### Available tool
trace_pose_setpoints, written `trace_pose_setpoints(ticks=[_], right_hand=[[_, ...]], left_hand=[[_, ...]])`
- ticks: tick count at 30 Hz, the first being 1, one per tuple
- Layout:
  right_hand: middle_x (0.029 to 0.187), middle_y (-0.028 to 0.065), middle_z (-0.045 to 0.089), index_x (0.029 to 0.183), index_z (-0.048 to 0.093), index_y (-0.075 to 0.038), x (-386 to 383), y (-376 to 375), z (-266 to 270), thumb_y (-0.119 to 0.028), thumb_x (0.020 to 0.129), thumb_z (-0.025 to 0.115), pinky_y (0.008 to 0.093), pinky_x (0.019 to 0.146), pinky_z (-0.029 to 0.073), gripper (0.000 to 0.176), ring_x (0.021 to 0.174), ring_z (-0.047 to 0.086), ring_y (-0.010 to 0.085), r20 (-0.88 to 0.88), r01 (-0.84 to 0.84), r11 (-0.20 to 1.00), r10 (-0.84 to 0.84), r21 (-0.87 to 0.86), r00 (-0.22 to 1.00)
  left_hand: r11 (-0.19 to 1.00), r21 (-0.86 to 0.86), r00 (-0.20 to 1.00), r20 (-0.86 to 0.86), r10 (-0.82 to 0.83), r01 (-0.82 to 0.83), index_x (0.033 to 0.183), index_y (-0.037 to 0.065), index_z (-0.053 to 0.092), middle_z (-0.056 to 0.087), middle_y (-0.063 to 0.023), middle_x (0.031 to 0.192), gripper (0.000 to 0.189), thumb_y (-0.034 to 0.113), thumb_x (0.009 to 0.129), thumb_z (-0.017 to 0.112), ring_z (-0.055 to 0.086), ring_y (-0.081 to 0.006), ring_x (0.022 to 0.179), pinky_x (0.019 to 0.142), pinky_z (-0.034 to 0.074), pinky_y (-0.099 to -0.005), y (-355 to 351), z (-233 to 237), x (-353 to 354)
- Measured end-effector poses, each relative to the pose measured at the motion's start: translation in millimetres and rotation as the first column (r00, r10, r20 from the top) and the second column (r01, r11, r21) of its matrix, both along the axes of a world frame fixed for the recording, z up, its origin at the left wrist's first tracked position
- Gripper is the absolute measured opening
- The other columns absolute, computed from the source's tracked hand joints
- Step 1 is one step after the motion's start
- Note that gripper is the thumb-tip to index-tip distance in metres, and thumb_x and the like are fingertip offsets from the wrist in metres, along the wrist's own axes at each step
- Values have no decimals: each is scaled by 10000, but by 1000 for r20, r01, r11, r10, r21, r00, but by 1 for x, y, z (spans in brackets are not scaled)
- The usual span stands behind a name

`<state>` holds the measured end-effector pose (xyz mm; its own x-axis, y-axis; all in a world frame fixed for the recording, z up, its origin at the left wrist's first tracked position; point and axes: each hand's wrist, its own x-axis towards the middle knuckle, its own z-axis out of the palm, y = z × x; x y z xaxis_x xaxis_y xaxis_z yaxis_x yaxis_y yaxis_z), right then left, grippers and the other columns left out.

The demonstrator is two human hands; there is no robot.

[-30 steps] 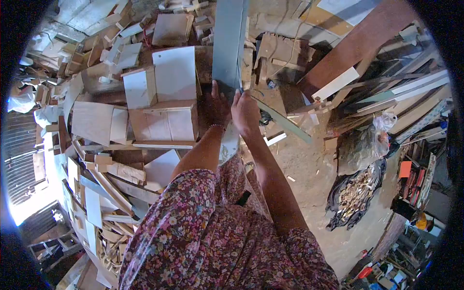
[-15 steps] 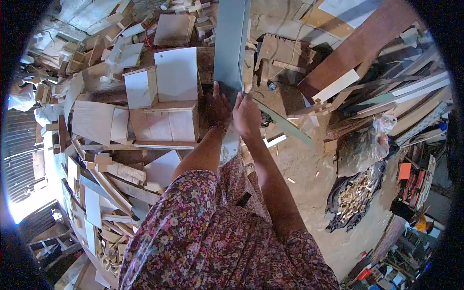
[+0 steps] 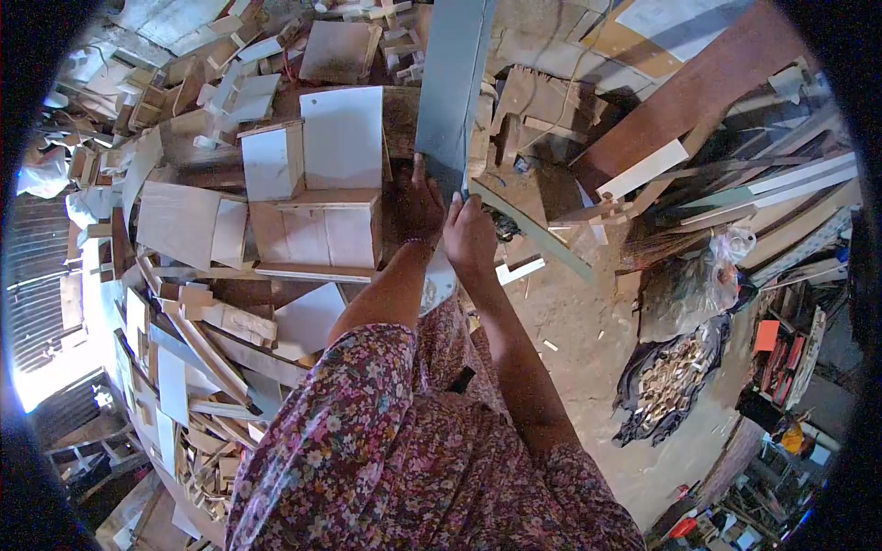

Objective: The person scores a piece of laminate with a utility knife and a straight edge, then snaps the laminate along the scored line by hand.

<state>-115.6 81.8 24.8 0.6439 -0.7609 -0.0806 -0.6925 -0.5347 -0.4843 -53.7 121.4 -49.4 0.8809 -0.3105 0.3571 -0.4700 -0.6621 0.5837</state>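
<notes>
A long grey-blue board (image 3: pixel 450 87) runs away from me, from the near end between my hands out past the top of the head view. My left hand (image 3: pixel 419 211) is closed at its near left edge, with one digit stretched up along the board and the other fingers partly hidden. On the near right corner, my right hand (image 3: pixel 469 234) is wrapped with curled fingers. A white-and-wood box-like piece (image 3: pixel 342 138) stands just left of the left hand. Right of the right hand, a narrow greenish strip (image 3: pixel 533 230) slants down.
Wooden offcuts (image 3: pixel 220 317) are heaped along the left. A wide brown plank (image 3: pixel 684 87) leans at upper right, near stacked long boards (image 3: pixel 781 188). On the floor at right lies a dark sheet holding wood scraps (image 3: pixel 671 376), below a clear plastic bag (image 3: pixel 721 266).
The grey-blue board has shifted slightly right, its far end swinging a little to the right. Both hands have stayed on it. The whole view has shifted slightly.
</notes>
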Motion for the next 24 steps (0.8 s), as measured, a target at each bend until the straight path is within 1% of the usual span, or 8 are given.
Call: trace_pose_setpoints(ticks=[3,6,8,12,15,18,21,24], right_hand=[[588,234,521,757,447,26,23,-26,9,-268,813,345,441,510,429,316,582,534,374,113,-51,992,39,112,993],[607,237,527,752,468,38,51,-34,20,-273,818,328,436,516,433,348,592,537,372,98,-26,995,17,94,995],[611,227,532,749,477,32,61,-39,16,-280,817,326,429,511,437,353,591,541,364,93,-24,999,19,44,995],[604,225,529,735,468,31,41,-25,15,-276,818,327,426,504,438,348,585,540,361,114,-12,999,6,51,993],[594,228,524,732,456,37,16,-10,4,-272,818,330,429,505,434,344,581,536,367,45,-31,998,29,52,999],[584,230,520,737,451,40,14,-15,9,-269,818,331,420,507,437,341,575,537,364,48,-38,994,34,104,998],[547,183,529,746,436,7,38,-29,2,-263,816,348,398,434,440,293,506,543,326,92,-50,998,54,-47,994],[550,182,531,748,435,13,60,-36,-1,-256,815,351,398,436,441,289,502,540,330,131,-2,997,12,-80,991]], left_hand=[[979,-203,998,-50,-34,23,1205,99,274,444,-186,922,441,147,783,393,451,-325,776,680,352,-403,-2,-3,-1],[985,-167,986,-159,-60,33,1199,93,278,444,-194,947,422,141,792,376,453,-335,785,663,359,-410,2,-2,-1],[998,-61,999,47,-12,15,1201,113,278,457,-192,927,428,155,790,391,459,-337,771,628,368,-417,3,23,-6],[999,-28,1000,-2,-23,23,1209,130,266,464,-199,890,455,181,782,413,464,-334,750,621,368,-415,3,-1,2],[993,98,941,-337,-33,69,1212,131,259,462,-199,854,468,189,776,419,461,-334,755,652,362,-408,6,-10,5],[986,161,999,10,-51,49,1208,115,266,465,-197,885,462,179,775,413,461,-326,779,677,357,-405,4,-34,6],[995,97,986,-165,-12,29,1204,117,278,471,-187,914,451,176,777,410,457,-324,804,688,358,-409,0,-25,5],[966,-249,975,-189,-119,69,1204,118,282,452,-210,951,448,166,777,408,461,-323,792,676,355,-412,1,-12,6]])
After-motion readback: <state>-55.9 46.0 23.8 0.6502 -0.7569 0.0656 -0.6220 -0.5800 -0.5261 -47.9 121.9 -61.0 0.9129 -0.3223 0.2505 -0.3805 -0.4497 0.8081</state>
